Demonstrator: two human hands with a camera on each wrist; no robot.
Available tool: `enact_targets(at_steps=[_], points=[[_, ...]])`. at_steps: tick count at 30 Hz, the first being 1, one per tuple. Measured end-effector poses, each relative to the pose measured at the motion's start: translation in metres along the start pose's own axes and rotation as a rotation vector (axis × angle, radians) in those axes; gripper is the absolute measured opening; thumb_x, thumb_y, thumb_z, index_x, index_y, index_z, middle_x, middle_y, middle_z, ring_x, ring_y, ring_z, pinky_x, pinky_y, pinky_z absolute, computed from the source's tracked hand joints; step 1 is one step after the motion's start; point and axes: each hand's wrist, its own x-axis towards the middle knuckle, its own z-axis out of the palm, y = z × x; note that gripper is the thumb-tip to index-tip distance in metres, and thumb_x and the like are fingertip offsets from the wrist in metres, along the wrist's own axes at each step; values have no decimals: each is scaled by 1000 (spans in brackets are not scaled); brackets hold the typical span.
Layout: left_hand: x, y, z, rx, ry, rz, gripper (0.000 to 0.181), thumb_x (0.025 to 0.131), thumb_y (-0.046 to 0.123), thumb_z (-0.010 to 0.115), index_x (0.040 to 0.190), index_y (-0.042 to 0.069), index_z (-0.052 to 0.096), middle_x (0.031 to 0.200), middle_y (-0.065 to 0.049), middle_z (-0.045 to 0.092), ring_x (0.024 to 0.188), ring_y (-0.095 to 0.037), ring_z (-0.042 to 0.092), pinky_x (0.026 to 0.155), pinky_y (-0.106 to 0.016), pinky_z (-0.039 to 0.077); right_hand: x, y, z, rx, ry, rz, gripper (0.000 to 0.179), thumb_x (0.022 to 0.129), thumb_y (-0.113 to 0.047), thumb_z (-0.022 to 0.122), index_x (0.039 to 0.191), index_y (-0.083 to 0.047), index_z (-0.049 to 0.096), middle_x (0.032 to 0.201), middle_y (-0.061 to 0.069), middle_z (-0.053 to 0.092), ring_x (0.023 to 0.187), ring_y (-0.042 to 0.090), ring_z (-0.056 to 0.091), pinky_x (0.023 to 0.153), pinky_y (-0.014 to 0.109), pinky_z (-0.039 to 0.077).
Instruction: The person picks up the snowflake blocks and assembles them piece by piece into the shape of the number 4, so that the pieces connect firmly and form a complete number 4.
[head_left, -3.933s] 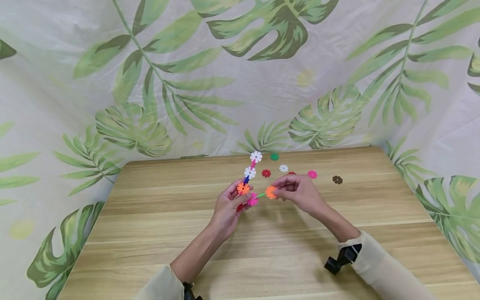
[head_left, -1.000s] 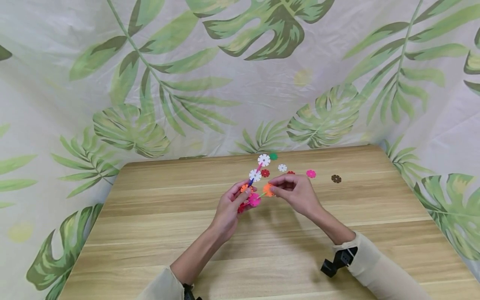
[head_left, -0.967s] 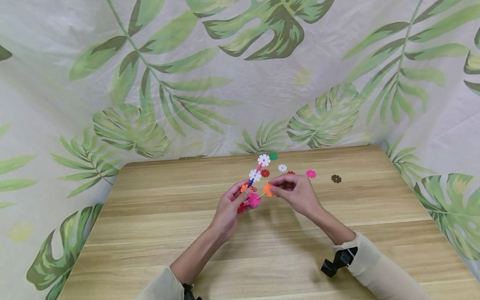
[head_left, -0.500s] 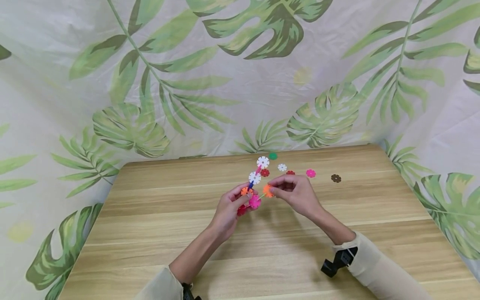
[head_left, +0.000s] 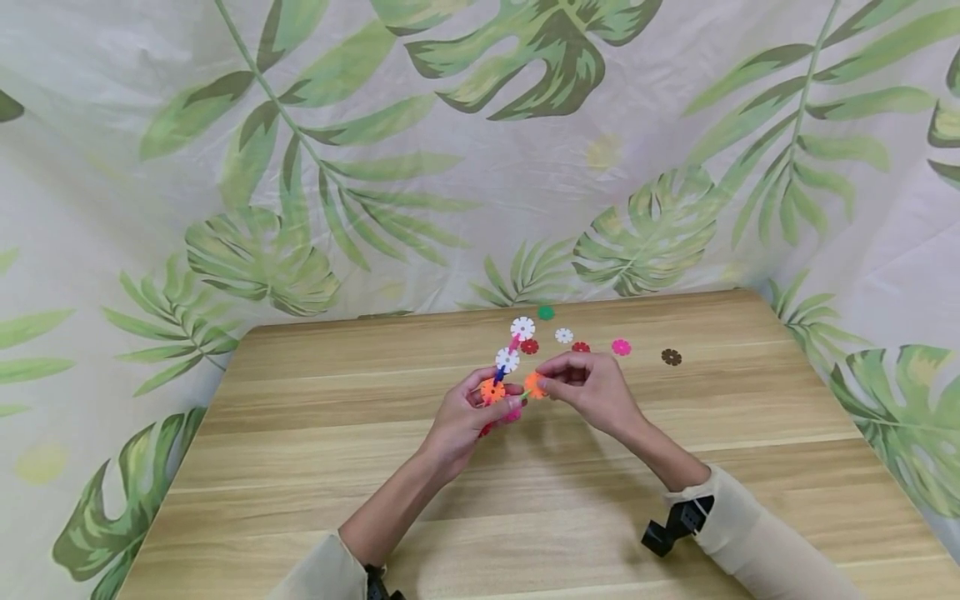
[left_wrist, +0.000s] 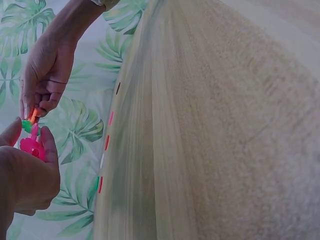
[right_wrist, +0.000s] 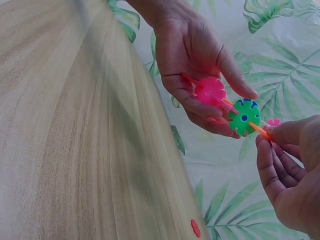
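Note:
My left hand holds a chain of slotted snowflake discs above the table. Two white discs stand at the chain's far end, joined by an edge-on pink one. Below them come a blue disc and an orange disc by my left fingers. A pink disc and a green disc show plainly in the right wrist view; my left thumb partly covers the pink one in the head view. Between thumb and fingertips, my right hand pinches another orange disc, set against the green disc's edge.
Loose discs lie near the back edge of the wooden table: green, white, two red discs, pink and brown. Behind the table hangs a leaf-patterned cloth.
My left thumb has shifted right, from the near orange disc onto the pink disc and toward the green one. The white end of the chain has dipped slightly. My right hand keeps its pinch.

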Motion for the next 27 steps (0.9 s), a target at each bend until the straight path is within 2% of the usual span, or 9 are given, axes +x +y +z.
enact_targets(at_steps=[5,11,15,20,23,27], points=[[1,0,-2,19,33,-7,61,97,5,77,152,9,50,128,-15,75,114,-31,75,91,-31,63,0,-1,1,-4,-18,14,15,93,-6,82,106,0,80,94,11,79,78,26,76,69,33,64],[1,1,-6,16,84,-18,63,96,8,79,153,10,49,130,-12,75,108,-23,77,90,-30,62,3,2,-3,28,-35,20,19,93,-8,82,110,1,78,98,13,78,81,21,75,69,29,64],[1,3,-9,3,109,-20,67,95,10,80,154,12,47,128,-12,75,110,-27,76,90,-30,63,5,6,-10,11,-42,6,21,93,-8,82,111,0,78,104,13,79,88,19,75,76,27,64],[1,5,-10,-15,123,-21,69,95,10,81,154,12,47,128,-13,75,113,-30,75,91,-30,62,11,13,-20,-56,-56,-1,22,94,-9,81,114,-1,78,105,11,79,91,21,74,77,26,62],[0,5,-12,-25,128,-21,67,95,8,80,154,11,47,129,-14,75,112,-29,76,91,-31,62,19,21,-24,-134,-68,-7,23,95,-12,81,116,-3,78,105,9,80,93,21,74,79,28,62],[0,5,-14,-32,137,-24,65,96,5,78,153,11,48,130,-16,74,108,-26,77,91,-31,62,31,32,-28,-249,-100,-24,25,95,-14,82,117,-4,78,110,14,79,98,23,74,84,35,63]])
